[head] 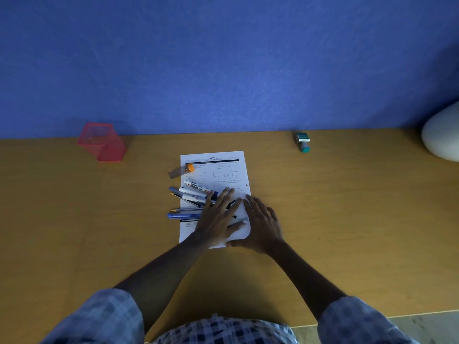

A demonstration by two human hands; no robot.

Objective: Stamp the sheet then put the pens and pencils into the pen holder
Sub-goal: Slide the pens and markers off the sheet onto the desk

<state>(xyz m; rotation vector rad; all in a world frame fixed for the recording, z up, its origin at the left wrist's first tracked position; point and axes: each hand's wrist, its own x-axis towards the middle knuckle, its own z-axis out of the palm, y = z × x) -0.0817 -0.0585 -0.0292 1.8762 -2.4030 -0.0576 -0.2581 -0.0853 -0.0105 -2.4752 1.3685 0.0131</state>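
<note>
Head view gives me both hands flat on the printed sheet (pixel 224 170), fingers spread and gripping nothing. My left hand (pixel 215 219) covers the near ends of a heap of pens and pencils (pixel 191 197), so I can't count them or see their tips on that side; my right hand (pixel 260 224) hides the sheet's near right corner. The two hands almost meet at the fingertips.

The sheet's print is too small to read; I only make out a dark header bar and two columns. The white marker (pixel 197 186) beyond my left fingers carries a label I read as "WHITEBOARD MARKER", though it is blurred. A small clear tube with an orange cap (pixel 181 170) lies past it, at the sheet's left edge.

Far beyond my left hand, against the blue wall (pixel 223 58), stands the pink mesh pen holder (pixel 101 142). The teal stamp (pixel 303 142) sits well beyond my right hand. A white rounded object (pixel 442 135) is cut off at the right border. All of it rests on the wooden desk (pixel 347 207).
</note>
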